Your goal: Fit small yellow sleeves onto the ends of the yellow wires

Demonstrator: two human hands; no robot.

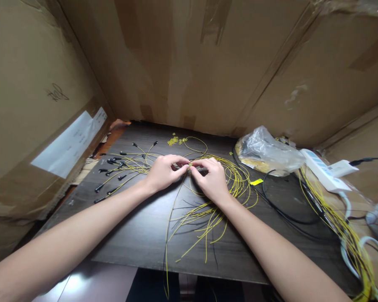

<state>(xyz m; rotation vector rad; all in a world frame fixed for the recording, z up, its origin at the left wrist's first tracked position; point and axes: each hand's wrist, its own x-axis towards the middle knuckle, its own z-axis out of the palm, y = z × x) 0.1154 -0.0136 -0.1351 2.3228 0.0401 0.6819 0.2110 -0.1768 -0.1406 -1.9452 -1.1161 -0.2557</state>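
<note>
My left hand and my right hand meet over the middle of the table, thumbs and index fingers pinched. Between the fingertips is a small yellow piece, too tiny to make out exactly. A bundle of thin yellow wires runs under and around both hands, coiled on the right. Black connectors fan out at the wires' left ends. Loose wire ends spread toward the front edge, and one long wire hangs over it. Behind the hands lies a pile of small yellow pieces.
The dark wooden table is walled in by cardboard. At the right lie a clear plastic bag, a white power strip with a charger, black cables and another yellow wire bundle.
</note>
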